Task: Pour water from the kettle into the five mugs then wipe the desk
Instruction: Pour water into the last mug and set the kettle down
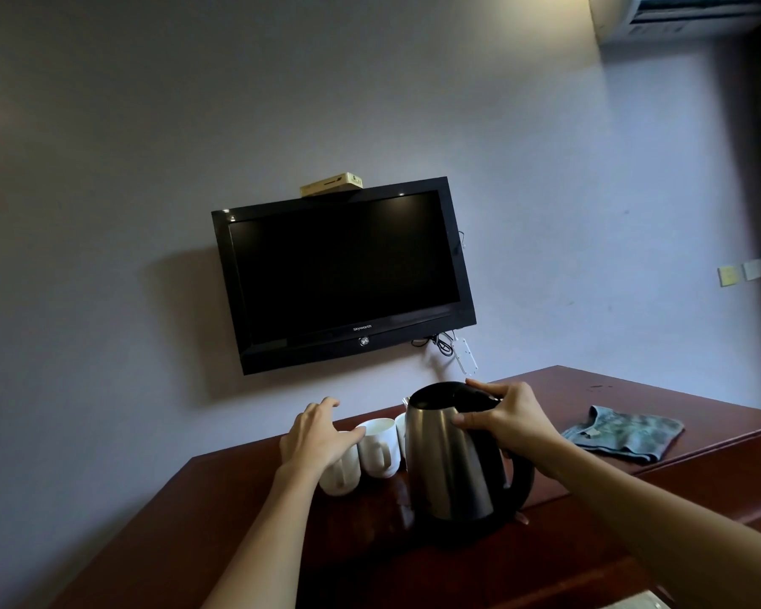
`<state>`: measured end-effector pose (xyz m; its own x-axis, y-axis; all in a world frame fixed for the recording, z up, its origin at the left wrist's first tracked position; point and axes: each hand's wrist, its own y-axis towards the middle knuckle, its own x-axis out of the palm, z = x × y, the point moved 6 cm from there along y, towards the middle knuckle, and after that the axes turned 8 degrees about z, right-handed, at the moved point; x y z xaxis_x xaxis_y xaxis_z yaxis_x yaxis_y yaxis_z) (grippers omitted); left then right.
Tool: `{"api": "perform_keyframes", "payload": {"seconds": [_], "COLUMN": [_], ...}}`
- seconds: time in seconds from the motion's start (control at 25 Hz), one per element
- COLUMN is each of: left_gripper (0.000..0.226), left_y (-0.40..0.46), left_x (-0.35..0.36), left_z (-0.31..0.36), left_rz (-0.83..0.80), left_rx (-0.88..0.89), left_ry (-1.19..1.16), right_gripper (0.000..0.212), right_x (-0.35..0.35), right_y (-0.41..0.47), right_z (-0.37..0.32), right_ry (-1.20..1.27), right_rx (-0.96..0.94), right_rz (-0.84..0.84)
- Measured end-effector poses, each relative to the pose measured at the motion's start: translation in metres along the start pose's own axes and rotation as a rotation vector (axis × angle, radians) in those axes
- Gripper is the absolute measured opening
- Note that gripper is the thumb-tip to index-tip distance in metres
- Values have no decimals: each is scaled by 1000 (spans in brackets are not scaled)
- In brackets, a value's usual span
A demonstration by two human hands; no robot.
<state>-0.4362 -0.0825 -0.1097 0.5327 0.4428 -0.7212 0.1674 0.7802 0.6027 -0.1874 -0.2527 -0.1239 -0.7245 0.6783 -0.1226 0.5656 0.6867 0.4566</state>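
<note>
Three white ceramic mugs point(376, 448) visible at lower centre, others possibly hidden behind steel kettle point(451, 461); poured or not, cannot tell. Left hand point(315, 437) draped over nearest mug point(341, 474), fingers spread. Right hand point(512, 421) clasped on black kettle lid and handle top. Crumpled grey-green cloth point(624, 432) on glossy reddish desk point(589, 560), lower right; wiping judged undone

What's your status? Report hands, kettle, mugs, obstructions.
Right hand on kettle top, kettle upright on desk. Left hand over nearest mug. Three mugs visible, kettle blocks the rest. Cloth lies right, untouched.
</note>
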Motion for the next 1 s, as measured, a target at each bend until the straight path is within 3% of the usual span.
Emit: {"api": "perform_keyframes", "payload": {"seconds": [0.52,1.0], "left_gripper": [72,69], "left_y": [-2,-3], "left_x": [11,17], "left_z": [18,22], "left_rz": [-156,-203], "left_rx": [106,117], "left_ry": [13,2], "right_gripper": [74,75], "right_x": [0,1], "right_y": [0,6], "right_z": [2,8], "right_ry": [-11,-2], "right_rx": [12,1], "right_rz": [10,23]}}
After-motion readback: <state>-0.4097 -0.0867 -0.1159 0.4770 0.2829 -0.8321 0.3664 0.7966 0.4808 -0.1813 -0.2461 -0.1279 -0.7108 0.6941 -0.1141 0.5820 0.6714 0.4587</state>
